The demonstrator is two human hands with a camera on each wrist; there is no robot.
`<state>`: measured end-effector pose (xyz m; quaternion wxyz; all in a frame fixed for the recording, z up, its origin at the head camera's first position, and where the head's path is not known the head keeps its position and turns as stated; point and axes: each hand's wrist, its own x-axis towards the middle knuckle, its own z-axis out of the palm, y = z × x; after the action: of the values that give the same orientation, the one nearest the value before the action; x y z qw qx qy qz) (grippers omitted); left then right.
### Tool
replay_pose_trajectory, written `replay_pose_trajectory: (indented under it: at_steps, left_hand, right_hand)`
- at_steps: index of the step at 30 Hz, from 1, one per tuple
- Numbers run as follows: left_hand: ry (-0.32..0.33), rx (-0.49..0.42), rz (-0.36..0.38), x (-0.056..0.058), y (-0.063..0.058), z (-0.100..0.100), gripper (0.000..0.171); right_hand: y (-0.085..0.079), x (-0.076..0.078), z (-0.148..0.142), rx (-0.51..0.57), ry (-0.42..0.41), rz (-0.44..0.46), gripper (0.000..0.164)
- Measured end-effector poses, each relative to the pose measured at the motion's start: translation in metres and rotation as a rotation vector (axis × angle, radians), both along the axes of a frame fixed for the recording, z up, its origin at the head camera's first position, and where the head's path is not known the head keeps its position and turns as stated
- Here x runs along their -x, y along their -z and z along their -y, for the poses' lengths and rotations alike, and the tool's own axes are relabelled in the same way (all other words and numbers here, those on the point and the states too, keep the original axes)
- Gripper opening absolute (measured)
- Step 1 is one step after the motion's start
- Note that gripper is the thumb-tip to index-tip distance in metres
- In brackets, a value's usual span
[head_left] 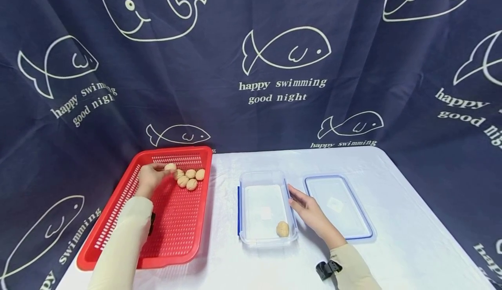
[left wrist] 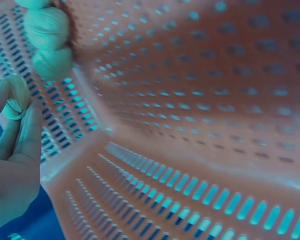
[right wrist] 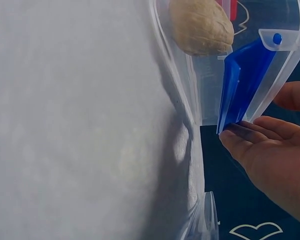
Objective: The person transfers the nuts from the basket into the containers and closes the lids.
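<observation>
My left hand (head_left: 150,179) is inside the red basket (head_left: 204,220), thumb and fingers pinching a walnut (left wrist: 17,97). Several other walnuts (head_left: 191,184) lie together at the basket's far right corner, just right of that hand. A clear plastic box (head_left: 262,240) stands lidless at the middle of the table, with one walnut (head_left: 282,229) in its near right corner. My right hand (head_left: 307,213) rests against the box's right side, its fingers extended. Seen from the right wrist, the fingertips touch the blue latch flap (right wrist: 245,80) hanging along the wall.
A clear lid with a blue seal (head_left: 339,207) lies flat on the white table (head_left: 219,264), to the right of the box and behind my right hand. A dark blue curtain (head_left: 219,120) with fish drawings hangs behind the table.
</observation>
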<state>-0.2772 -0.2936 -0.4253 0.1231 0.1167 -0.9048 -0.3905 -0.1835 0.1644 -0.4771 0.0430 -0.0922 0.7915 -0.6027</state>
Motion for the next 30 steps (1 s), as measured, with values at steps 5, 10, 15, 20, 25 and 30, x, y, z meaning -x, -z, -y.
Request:
replay_pose_trajectory:
  at_steps: [5, 10, 15, 20, 25, 30]
  left_hand:
    - [0.027, -0.025, -0.036, -0.002, -0.008, -0.01, 0.033]
    - [0.047, -0.04, -0.06, -0.004, -0.015, -0.022, 0.03]
    - [0.063, -0.045, -0.095, -0.009, -0.025, -0.037, 0.029]
    - [0.054, -0.076, -0.114, -0.015, -0.033, -0.051, 0.029]
    - [0.105, -0.113, -0.098, -0.019, -0.041, -0.062, 0.032]
    - [0.171, -0.235, -0.109, -0.026, -0.049, -0.077, 0.033]
  right_hand:
    - [0.0, 0.0, 0.0, -0.008, 0.005, 0.001, 0.05]
    - [0.0, 0.001, 0.0, -0.006, 0.0, 0.003, 0.05]
    - [-0.001, 0.002, 0.0, -0.003, -0.001, -0.004, 0.05]
    - [0.0, 0.002, 0.0, -0.01, 0.001, -0.008, 0.05]
    - [0.0, 0.002, 0.0, -0.009, 0.002, -0.002, 0.05]
    - [-0.001, 0.001, 0.0, -0.008, 0.0, -0.01, 0.05]
